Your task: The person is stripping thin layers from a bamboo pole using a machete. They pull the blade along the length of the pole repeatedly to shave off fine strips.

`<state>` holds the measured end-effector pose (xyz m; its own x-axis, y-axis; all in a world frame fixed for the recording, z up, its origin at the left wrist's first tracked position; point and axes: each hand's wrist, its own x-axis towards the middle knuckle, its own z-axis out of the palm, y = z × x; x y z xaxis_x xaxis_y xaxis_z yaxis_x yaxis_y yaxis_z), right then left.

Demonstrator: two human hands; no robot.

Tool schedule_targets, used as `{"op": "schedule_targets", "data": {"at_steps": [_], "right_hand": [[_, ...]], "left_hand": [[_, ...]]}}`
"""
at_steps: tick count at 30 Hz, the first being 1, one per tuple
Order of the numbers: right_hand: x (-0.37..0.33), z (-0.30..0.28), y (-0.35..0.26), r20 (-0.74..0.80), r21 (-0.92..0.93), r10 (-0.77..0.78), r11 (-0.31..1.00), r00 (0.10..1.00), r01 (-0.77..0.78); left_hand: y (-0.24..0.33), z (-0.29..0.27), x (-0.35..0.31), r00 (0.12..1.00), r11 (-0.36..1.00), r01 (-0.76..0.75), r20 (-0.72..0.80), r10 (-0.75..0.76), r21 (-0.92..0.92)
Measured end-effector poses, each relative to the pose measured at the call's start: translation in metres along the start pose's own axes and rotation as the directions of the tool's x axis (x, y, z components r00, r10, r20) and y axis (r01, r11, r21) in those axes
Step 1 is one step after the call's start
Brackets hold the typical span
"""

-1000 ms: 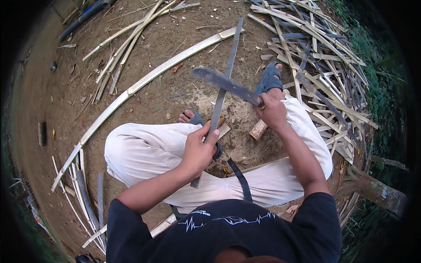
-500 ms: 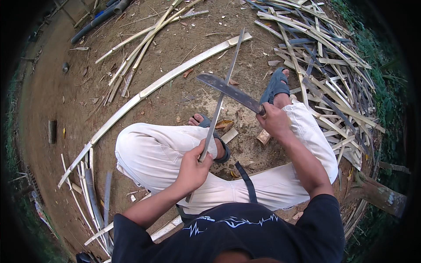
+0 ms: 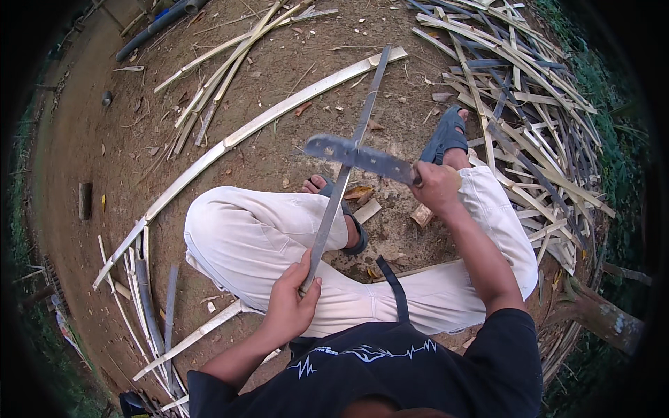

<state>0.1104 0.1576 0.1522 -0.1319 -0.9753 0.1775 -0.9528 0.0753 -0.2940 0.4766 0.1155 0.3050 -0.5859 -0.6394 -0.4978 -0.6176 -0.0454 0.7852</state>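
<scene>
My left hand (image 3: 292, 296) is closed around the near end of a long, dark grey bamboo strip (image 3: 336, 191). The strip slants up and away between my legs. In my right hand (image 3: 437, 187) is the handle of a machete, gripped beside my right knee. The machete's dark blade (image 3: 376, 162) points left and lies across the strip at about its middle. Slight blur covers the blade, and I cannot tell whether its edge cuts into the strip or only touches it.
A long pale split bamboo piece (image 3: 237, 136) curves along the ground beyond my left knee. On the right lies a large heap of bamboo strips (image 3: 516, 97). Several more strips (image 3: 157, 320) lie at lower left. A short offcut (image 3: 422, 215) sits between my sandalled feet.
My left hand has drawn back toward my body with the strip, which now shows a broader face. The machete blade has turned, showing more of its flat side; its tip shifted slightly left.
</scene>
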Motion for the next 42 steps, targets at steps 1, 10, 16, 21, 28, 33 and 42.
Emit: {"op": "schedule_targets", "data": {"at_steps": [1,10,16,21,28,33,42], "right_hand": [[0.002,0.0,0.007,0.078,-0.039,0.237,0.971,0.968,-0.235],[-0.002,-0.002,-0.021,0.011,0.016,-0.044,0.999,0.999,0.044],[-0.001,0.017,0.012,0.085,-0.046,0.269,0.963,0.959,-0.266],[0.003,0.009,-0.021,0.082,0.041,-0.055,0.998,0.995,0.052],[-0.009,0.05,0.006,0.143,-0.017,0.358,0.933,0.923,-0.359],[-0.015,0.051,0.007,0.112,0.022,0.047,0.999,0.993,-0.049],[0.0,0.064,0.008,0.12,0.036,0.302,0.951,0.946,-0.308]], "left_hand": [[0.001,-0.005,-0.006,1.0,1.0,-0.015,-0.008,0.015,0.008],[-0.004,-0.002,-0.029,0.998,0.998,-0.018,-0.061,0.014,-0.065],[-0.012,-0.007,-0.047,0.998,0.999,-0.027,-0.066,0.026,-0.021],[-0.019,-0.013,-0.066,0.997,0.999,0.033,-0.066,-0.034,-0.009],[-0.018,-0.014,-0.08,0.994,0.992,0.104,-0.038,-0.102,0.067],[-0.018,-0.013,-0.081,0.996,0.998,0.031,-0.089,-0.027,0.05],[-0.014,-0.016,-0.079,0.995,0.996,0.074,-0.071,-0.071,0.05]]}}
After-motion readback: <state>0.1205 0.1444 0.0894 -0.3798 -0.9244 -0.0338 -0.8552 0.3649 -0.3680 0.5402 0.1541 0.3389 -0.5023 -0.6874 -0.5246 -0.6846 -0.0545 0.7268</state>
